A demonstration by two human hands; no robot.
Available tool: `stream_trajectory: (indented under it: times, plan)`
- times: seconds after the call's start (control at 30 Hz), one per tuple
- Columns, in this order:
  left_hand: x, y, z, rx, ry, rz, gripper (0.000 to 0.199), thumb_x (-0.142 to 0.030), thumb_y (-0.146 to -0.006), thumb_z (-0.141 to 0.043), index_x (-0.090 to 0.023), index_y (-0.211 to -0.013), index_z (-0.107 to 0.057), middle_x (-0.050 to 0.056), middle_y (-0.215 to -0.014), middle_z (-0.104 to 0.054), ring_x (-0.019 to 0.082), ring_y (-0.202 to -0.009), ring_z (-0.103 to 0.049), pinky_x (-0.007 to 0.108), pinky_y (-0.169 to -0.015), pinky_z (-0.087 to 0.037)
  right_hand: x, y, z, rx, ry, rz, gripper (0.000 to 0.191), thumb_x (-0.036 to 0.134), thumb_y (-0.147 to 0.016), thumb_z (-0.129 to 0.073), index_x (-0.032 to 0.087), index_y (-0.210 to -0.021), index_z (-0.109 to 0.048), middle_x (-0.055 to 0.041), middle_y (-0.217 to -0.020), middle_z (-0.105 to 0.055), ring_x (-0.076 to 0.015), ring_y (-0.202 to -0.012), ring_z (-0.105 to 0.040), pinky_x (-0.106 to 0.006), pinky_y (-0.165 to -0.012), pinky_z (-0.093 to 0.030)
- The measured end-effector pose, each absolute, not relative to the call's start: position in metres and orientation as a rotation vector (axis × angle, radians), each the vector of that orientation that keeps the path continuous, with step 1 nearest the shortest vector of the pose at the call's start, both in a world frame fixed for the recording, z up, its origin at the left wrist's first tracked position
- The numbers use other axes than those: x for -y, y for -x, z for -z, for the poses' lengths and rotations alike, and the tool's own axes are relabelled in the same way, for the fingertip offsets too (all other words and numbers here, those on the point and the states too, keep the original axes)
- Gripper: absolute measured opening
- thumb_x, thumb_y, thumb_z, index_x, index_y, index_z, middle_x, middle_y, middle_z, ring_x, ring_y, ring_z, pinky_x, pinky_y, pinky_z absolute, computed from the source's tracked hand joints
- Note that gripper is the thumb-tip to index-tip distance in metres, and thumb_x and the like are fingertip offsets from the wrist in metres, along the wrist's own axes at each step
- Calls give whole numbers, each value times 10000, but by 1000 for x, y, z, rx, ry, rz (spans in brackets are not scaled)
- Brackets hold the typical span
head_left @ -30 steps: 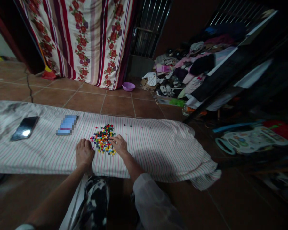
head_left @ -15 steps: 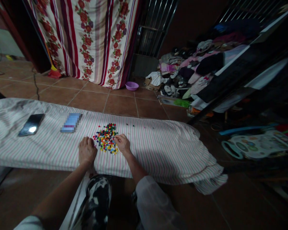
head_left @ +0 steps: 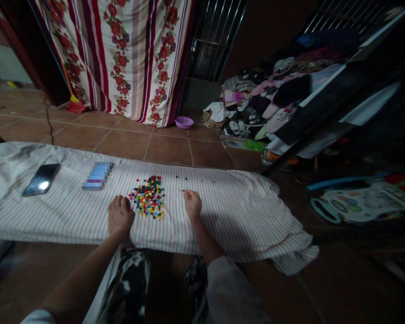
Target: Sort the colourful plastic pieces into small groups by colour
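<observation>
left hand (head_left: 120, 214) is resting beside colored pieces (head_left: 149, 197), fingers curled together; right hand (head_left: 193, 205) is pointing forward, fingers pinched, contents unclear.

Our right sleeve (head_left: 231, 288) is loose, plain and pale grey; only a light edge of our left sleeve (head_left: 38, 317) shows. We wear black trousers (head_left: 131, 281) with irregular white blotches. Our left hand (head_left: 120, 216) and right hand (head_left: 193, 205) are bare.
</observation>
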State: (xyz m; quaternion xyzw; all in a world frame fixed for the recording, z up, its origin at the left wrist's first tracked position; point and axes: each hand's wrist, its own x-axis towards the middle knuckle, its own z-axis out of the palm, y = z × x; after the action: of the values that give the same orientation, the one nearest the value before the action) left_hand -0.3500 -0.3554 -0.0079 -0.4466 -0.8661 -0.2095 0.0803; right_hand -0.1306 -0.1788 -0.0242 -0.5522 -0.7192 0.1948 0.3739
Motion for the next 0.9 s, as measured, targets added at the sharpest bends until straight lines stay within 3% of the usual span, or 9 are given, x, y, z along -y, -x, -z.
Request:
stream_trajectory:
  times: [0.37, 0.9]
  plan:
    - [355, 352, 9, 2546, 1359, 571, 213, -141, -825, -427, -143, -984, -569, 185, -1179, -592, 317, -1217, -502, 461, -1037, -411, 168, 106, 24, 1885, 1698, -261, 244, 320, -918, -525, 250, -966, -754, -21, -904, -654, -121, -719, -565, -209, -603, -337]
    - [356, 352, 7, 2554, 1375, 504, 207, -148, -828, -426, -146, -973, -573, 169, -1128, -601, 302, -1177, -519, 447, -1004, -421, 171, 107, 32, 1900, 1692, -213, 171, 272, -928, -564, 229, -959, -726, -21, -929, -640, -122, -812, -570, -214, -658, -344]
